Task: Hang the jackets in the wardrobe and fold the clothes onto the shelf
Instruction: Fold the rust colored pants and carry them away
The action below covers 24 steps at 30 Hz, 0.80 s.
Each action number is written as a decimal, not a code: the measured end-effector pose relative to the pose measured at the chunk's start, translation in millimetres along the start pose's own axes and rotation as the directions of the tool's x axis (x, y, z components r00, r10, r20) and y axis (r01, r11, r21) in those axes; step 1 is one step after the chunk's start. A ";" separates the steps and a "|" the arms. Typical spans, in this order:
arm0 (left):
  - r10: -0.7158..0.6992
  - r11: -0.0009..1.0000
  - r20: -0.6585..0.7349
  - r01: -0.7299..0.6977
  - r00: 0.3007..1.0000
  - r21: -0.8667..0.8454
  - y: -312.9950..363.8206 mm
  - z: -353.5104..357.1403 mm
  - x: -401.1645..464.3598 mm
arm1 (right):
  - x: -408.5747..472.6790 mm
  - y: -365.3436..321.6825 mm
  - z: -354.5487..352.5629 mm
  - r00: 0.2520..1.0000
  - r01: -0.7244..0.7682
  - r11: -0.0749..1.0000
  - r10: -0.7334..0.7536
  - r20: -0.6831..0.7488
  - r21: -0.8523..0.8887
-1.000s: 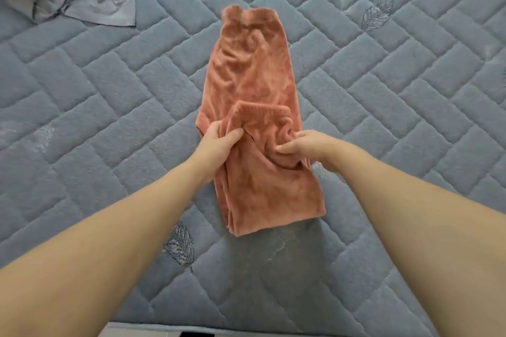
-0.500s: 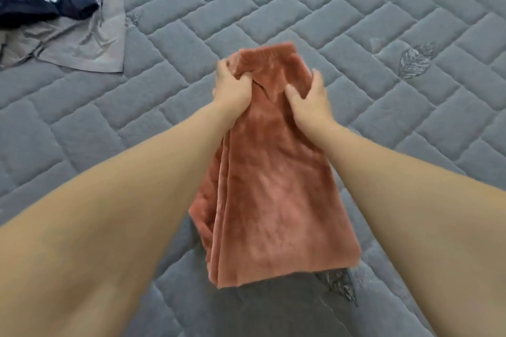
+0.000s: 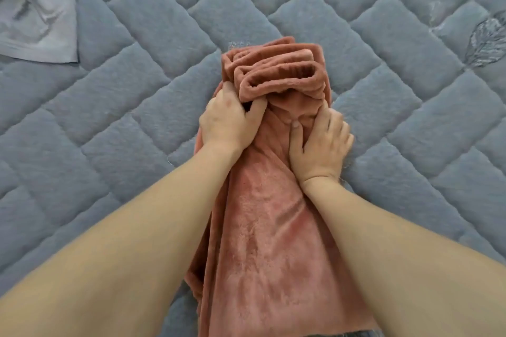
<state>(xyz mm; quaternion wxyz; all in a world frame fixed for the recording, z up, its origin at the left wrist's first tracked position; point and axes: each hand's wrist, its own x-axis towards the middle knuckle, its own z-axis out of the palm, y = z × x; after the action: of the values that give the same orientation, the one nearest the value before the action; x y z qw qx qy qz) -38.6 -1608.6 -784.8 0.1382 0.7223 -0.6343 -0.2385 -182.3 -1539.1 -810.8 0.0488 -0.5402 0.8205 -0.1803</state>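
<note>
Since the earlier frame, the far end of the rust-coloured garment [image 3: 273, 227] is being bunched into thick stacked folds, and both hands are being shifted nearer along it. Well to the left of the garment, a grey cloth [image 3: 38, 16] is lying on the quilted mattress [image 3: 137, 117]. The garment's left edge is being gripped by the left hand [image 3: 227, 120], fingers curled under. Its right side is being clasped by the right hand [image 3: 320, 145], thumb pressed on top. Uneven pulling is likely risking collapsed folds.
</note>
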 end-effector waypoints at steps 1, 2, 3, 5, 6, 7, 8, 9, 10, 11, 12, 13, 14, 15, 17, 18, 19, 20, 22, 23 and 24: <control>-0.019 1.000 -0.002 0.019 1.000 -0.009 -0.7 1.0 3.5 | 0.7 0.4 1.2 1.000 0.002 1.000 -0.002 -0.001 0.001; -0.043 0.999 0.006 0.043 0.999 -0.021 -1.9 1.5 7.0 | 0.3 0.2 1.9 1.000 0.007 1.000 -0.007 -0.002 0.011; -0.065 0.997 0.015 0.065 0.998 -0.029 -2.9 1.2 10.9 | 0.0 -0.3 2.1 1.000 0.012 1.000 -0.012 -0.001 0.025; -0.105 0.994 0.033 0.106 0.994 -0.017 -1.1 0.0 17.4 | 0.2 0.1 1.6 1.000 0.016 0.999 -0.016 -0.004 0.040; -0.127 0.992 0.040 0.127 0.991 -0.006 0.5 -0.2 19.8 | 0.6 0.2 1.8 1.000 0.017 0.999 -0.017 -0.003 0.044; -0.141 0.990 0.043 0.141 0.989 0.001 2.5 -0.4 22.9 | 1.5 0.3 1.6 1.000 0.016 0.999 -0.016 0.001 0.046; -0.154 0.988 0.048 0.154 0.987 0.003 3.4 -0.5 26.2 | 1.7 0.3 2.4 1.000 0.016 0.999 -0.016 0.003 0.044; -0.161 0.987 0.058 0.162 0.985 -0.002 3.3 -0.5 30.6 | 1.8 0.2 3.6 1.000 0.016 0.999 -0.016 0.003 0.042; -0.176 0.984 0.080 0.177 0.981 -0.013 2.7 -0.3 35.7 | 1.9 0.6 5.1 1.000 0.017 0.999 -0.017 -0.002 0.038; -0.198 0.979 0.109 0.201 0.974 -0.025 1.9 -0.3 41.0 | 2.9 1.1 5.8 1.000 0.020 0.999 -0.019 -0.010 0.037; -0.224 0.972 0.143 0.232 0.964 -0.041 1.7 -1.2 45.7 | 3.9 2.1 6.4 1.000 0.019 0.999 -0.019 -0.017 0.041; -0.242 0.964 0.175 0.256 0.954 -0.066 1.6 -2.9 49.4 | 5.0 3.2 6.6 1.000 0.013 0.998 -0.012 -0.014 0.055; -0.250 0.956 0.208 0.275 0.946 -0.101 2.5 -5.9 51.4 | 6.4 3.1 5.9 1.000 -0.001 0.997 0.001 -0.002 0.077; -0.250 0.944 0.240 0.292 0.938 -0.155 4.0 -9.8 52.2 | 8.2 2.4 3.7 1.000 -0.020 0.994 0.017 0.020 0.106; -0.224 0.881 0.315 0.330 0.922 -0.340 7.3 -21.4 45.3 | 12.1 2.5 -3.9 0.996 -0.063 0.980 0.049 0.079 0.187; -0.198 0.810 0.383 0.371 0.902 -0.454 7.3 -29.2 35.4 | 13.2 5.3 -8.5 0.991 -0.087 0.966 0.059 0.122 0.244; -0.147 0.721 0.448 0.405 0.882 -0.562 7.1 -37.5 20.7 | 12.8 9.6 -15.4 0.982 -0.116 0.941 0.060 0.182 0.317; -0.099 0.664 0.455 0.400 0.885 -0.632 5.3 -45.5 1.3 | 10.9 15.3 -23.1 0.966 -0.155 0.897 0.050 0.253 0.414; -0.129 0.739 0.314 0.302 0.941 -0.602 -7.9 -57.1 -50.0 | -4.4 27.7 -42.8 0.926 -0.287 0.703 0.030 0.376 0.650; -0.156 0.802 0.212 0.249 0.965 -0.543 -22.3 -60.0 -79.3 | -19.5 35.7 -53.4 0.905 -0.366 0.589 0.043 0.424 0.721; -0.176 0.840 0.164 0.235 0.971 -0.490 -36.8 -63.4 -112.8 | -38.6 45.8 -64.4 0.884 -0.427 0.523 0.068 0.463 0.738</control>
<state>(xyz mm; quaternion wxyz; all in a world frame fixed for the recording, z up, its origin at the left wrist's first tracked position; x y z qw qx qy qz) 16.4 -1498.5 -730.4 0.2603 0.7100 -0.4751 -0.4500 -224.0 -1472.5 -771.4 0.4775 -0.3523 0.6835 -0.4250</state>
